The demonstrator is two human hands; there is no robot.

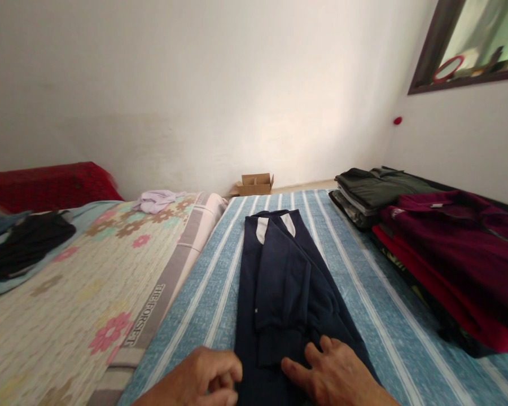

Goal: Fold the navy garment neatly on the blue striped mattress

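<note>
A navy sweatshirt (281, 282) with white shoulder patches lies lengthwise on a blue striped bed sheet (203, 282). Its sides are folded in, and a sleeve lies down the middle with the cuff toward me. At the lower left edge of the garment is my left hand (203, 375), its fingers curled closed at the fabric's edge; the exact pinch is partly hidden. Spread fingers of my right hand (328, 369) rest on the cloth beside the cuff. The near end of the sweatshirt runs out of view at the bottom.
On the right stand a stack of folded clothes topped by a maroon garment (461, 225) and a dark grey folded stack (376, 189). A cardboard box (256, 184) sits by the wall. Leftward, a floral bedcover (110, 270) carries black clothing (29, 239) and a pale lilac cloth (156, 200).
</note>
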